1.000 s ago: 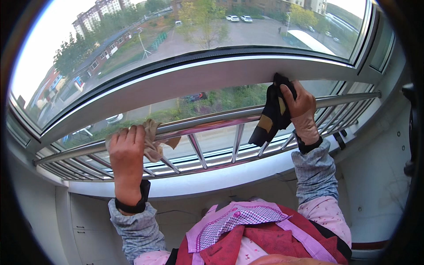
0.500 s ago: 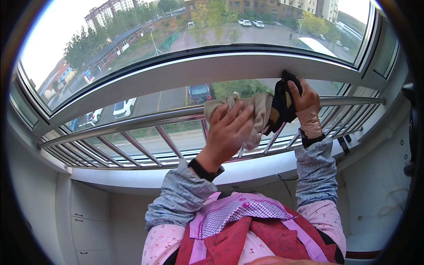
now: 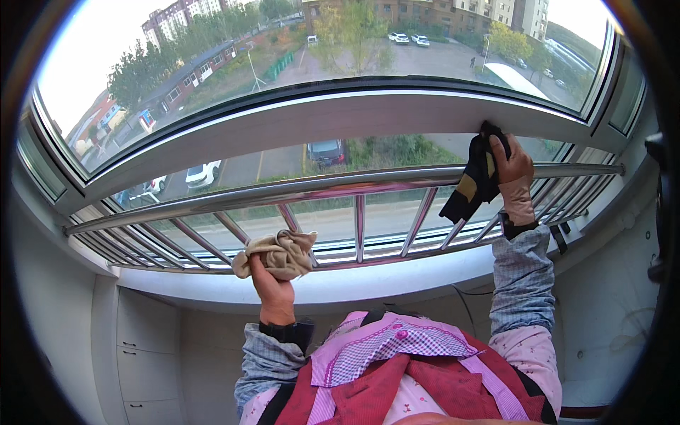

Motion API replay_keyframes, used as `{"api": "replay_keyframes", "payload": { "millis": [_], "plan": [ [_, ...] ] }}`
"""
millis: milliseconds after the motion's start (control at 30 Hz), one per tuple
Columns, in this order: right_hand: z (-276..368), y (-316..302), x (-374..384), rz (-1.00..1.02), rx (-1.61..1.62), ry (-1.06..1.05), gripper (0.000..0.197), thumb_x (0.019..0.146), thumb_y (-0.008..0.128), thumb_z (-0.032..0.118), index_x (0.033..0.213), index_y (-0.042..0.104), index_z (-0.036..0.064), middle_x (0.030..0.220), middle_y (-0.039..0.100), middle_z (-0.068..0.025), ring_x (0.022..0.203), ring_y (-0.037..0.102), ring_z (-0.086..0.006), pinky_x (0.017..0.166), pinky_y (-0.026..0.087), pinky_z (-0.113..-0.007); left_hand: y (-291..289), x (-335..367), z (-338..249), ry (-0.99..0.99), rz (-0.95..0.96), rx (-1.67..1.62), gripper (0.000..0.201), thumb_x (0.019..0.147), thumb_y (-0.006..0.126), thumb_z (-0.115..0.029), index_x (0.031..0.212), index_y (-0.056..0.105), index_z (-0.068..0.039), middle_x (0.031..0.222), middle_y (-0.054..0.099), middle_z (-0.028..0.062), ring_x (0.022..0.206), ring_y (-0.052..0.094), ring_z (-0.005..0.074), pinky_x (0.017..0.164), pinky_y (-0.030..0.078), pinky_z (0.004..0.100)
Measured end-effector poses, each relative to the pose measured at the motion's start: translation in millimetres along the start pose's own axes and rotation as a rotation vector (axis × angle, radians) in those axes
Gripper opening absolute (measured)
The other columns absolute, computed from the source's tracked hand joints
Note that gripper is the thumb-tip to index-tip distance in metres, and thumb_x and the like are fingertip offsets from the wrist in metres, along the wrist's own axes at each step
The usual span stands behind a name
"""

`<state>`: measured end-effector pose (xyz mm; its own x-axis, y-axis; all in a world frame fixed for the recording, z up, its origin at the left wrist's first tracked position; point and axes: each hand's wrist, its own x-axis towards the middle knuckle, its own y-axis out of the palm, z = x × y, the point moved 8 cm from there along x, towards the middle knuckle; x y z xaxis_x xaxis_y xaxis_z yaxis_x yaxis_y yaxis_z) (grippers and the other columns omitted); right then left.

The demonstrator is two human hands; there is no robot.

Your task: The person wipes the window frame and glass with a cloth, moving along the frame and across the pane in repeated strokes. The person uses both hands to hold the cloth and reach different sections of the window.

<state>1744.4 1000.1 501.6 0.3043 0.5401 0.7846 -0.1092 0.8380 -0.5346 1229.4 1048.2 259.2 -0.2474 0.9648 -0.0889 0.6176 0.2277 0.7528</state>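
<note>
My left hand (image 3: 273, 292) is closed around a crumpled beige cloth (image 3: 287, 253), held low in front of the rail bars, apart from the top rail. At the right, my right hand (image 3: 517, 170) grips a folded black cloth with a tan patch (image 3: 469, 195), whose lower end hangs down in front of the bars. The black cloth overlaps the shiny metal top rail (image 3: 283, 191) in the view; I cannot tell whether it touches it. My fingertips on the left are hidden behind the beige cloth.
Metal bars (image 3: 359, 227) run beneath the rail across a wide window (image 3: 340, 113). Below lies a white sill ledge (image 3: 368, 288). White drawers (image 3: 146, 347) stand at lower left, and a dark cable (image 3: 464, 301) hangs below the sill at right.
My left hand has moved down and left, taking the beige cloth off the top rail. My right hand has shifted slightly right and down with the black cloth.
</note>
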Motion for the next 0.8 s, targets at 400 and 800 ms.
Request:
{"api": "replay_keyframes", "payload": {
  "millis": [400, 800],
  "plan": [
    [-2, -1, 1, -0.020, 0.027, 0.009, 0.049, 0.095, 0.052, 0.056, 0.099, 0.064, 0.0096, 0.083, 0.068, -0.0186, 0.082, 0.066, -0.0431, 0.068, 0.051, -0.045, 33, 0, -35, 0.256, 0.001, 0.189, 0.041, 0.104, 0.041, -0.043, 0.122, 0.054, -0.008, 0.117, 0.061, 0.0043, 0.106, 0.063, 0.0184, 0.090, 0.053, 0.0309],
    [-3, 1, 0, -0.003, 0.016, -0.004, 0.049, 0.095, 0.051, 0.058, 0.097, 0.065, 0.0110, 0.080, 0.068, -0.0165, 0.078, 0.067, -0.0408, 0.065, 0.052, -0.044, 33, 1, 5, -0.070, 0.196, 0.113, 0.038, 0.098, 0.058, -0.032, 0.127, 0.054, -0.008, 0.125, 0.060, 0.0044, 0.114, 0.058, 0.0174, 0.098, 0.048, 0.0330]
  ]
}}
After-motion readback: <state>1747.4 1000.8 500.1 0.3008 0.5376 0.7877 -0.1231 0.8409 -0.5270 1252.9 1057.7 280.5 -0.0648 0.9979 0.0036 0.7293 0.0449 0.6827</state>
